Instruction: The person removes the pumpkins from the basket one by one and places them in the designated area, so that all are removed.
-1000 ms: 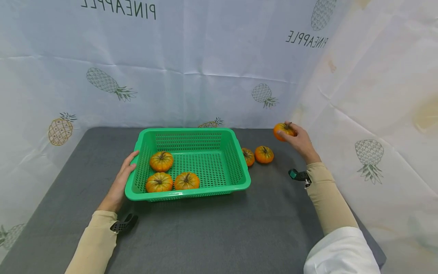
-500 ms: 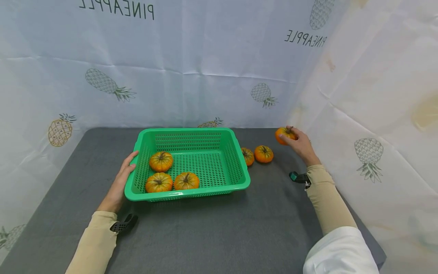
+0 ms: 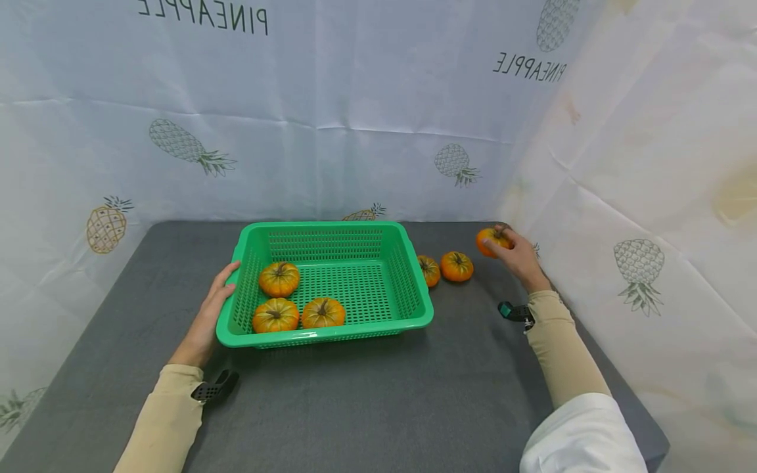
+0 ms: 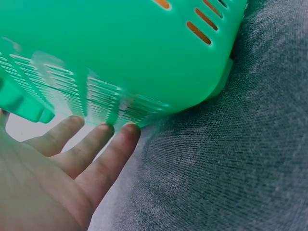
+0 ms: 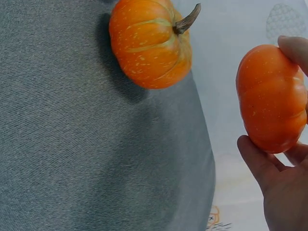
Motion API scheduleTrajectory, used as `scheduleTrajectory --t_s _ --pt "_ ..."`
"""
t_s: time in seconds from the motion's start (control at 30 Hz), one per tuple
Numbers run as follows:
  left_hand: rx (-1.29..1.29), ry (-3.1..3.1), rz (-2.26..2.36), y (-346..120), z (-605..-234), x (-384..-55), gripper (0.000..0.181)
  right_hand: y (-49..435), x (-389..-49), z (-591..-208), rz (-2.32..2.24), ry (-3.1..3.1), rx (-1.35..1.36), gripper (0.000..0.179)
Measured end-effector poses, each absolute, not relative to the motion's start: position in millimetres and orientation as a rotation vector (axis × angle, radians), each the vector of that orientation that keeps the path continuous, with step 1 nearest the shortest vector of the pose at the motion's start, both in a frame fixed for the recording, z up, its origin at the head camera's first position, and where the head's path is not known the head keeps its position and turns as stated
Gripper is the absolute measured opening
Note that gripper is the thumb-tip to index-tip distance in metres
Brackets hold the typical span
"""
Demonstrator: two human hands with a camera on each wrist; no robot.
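A small orange pumpkin (image 3: 492, 241) is held in my right hand (image 3: 520, 257) near the table's back right corner. The right wrist view shows the thumb and fingers on opposite sides of this pumpkin (image 5: 269, 98), above the table. Another pumpkin (image 3: 457, 267) lies to its left, and one more pumpkin (image 3: 428, 270) is partly hidden behind the basket's right side. My left hand (image 3: 206, 320) is at the left end of a green plastic basket (image 3: 408, 323). In the left wrist view its extended fingers (image 4: 103, 163) touch the slotted outer wall. Three pumpkins (image 3: 322, 313) sit in the basket's left part.
The grey cloth-covered table (image 3: 355, 401) reaches back to a white curtain (image 3: 331, 85) printed with pineapples. The curtain also runs along the right side, close to my right arm. Dark straps (image 3: 215, 387) are worn at both wrists.
My right hand, with the pumpkin in it, has come down a little toward the table and slightly toward me. The left hand and the basket have stayed in place.
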State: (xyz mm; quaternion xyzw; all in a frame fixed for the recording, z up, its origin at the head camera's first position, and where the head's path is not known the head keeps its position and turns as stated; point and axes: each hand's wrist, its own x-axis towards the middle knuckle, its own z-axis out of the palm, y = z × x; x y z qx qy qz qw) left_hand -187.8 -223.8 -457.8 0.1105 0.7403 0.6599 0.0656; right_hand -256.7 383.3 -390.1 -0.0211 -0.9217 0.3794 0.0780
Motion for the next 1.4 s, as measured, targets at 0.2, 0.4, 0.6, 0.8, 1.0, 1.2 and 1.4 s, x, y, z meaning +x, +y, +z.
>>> scheduleTrajectory --t_s 0.2,0.4,0.6,0.8,1.0,1.2,1.4 --pt "0.335 2.229 1.992 -223.7 -457.3 -187.5 0.056 387.2 -255.6 -398.5 1.146 -2.747 -0.060 0.072" --pt "0.313 2.223 1.994 -223.2 -456.2 -187.9 0.057 390.3 -253.7 -405.8 1.216 -2.756 -0.094 0.075" --pt "0.311 2.219 1.996 -223.3 -456.2 -188.0 0.057 393.8 -252.1 -413.5 1.230 -2.757 -0.098 0.075" --pt "0.314 2.214 2.003 -222.4 -455.8 -188.1 0.057 396.0 -253.2 -420.1 1.209 -2.753 -0.105 0.075" --pt "0.314 2.207 2.013 -221.5 -455.1 -188.4 0.057 398.0 -257.8 -428.7 1.194 -2.770 -0.142 0.076" --pt "0.315 2.203 2.012 -221.4 -455.0 -188.4 0.057 398.4 -259.3 -434.3 1.173 -2.810 -0.192 0.078" --pt "0.336 2.205 2.004 -222.9 -456.6 -187.4 0.057 395.9 -256.6 -434.5 1.161 -2.847 -0.198 0.079"
